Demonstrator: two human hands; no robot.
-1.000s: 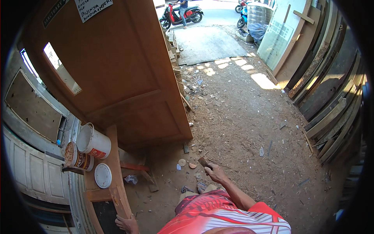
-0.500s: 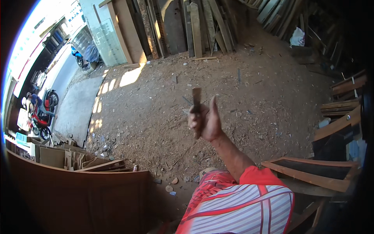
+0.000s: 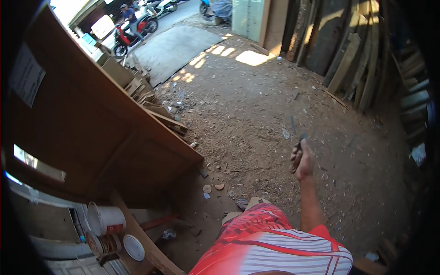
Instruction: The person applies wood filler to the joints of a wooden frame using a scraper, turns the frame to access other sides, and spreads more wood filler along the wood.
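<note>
My right hand [image 3: 302,161] is closed round the dark handle of a small putty knife [image 3: 302,138], held out above the dirt floor on the right. The fingers wrap the handle and its short flat blade points away from me. The blade is small and partly blurred here. My left hand is out of view. The right forearm comes up from a red sleeve, beside my red and white striped shirt [image 3: 293,252].
A large brown wooden panel [image 3: 105,123] fills the left. Below it, a white bucket [image 3: 106,219] and a round white lid [image 3: 134,248] sit by a plank. Scrap wood [image 3: 142,94] lies behind the panel; boards [image 3: 346,64] lean far right. A person on a red motorbike [image 3: 149,25] is outside.
The view has swung left, bringing more of the brown panel and the bucket into sight. My right hand has turned from palm up to more sideways, still gripping the putty knife.
</note>
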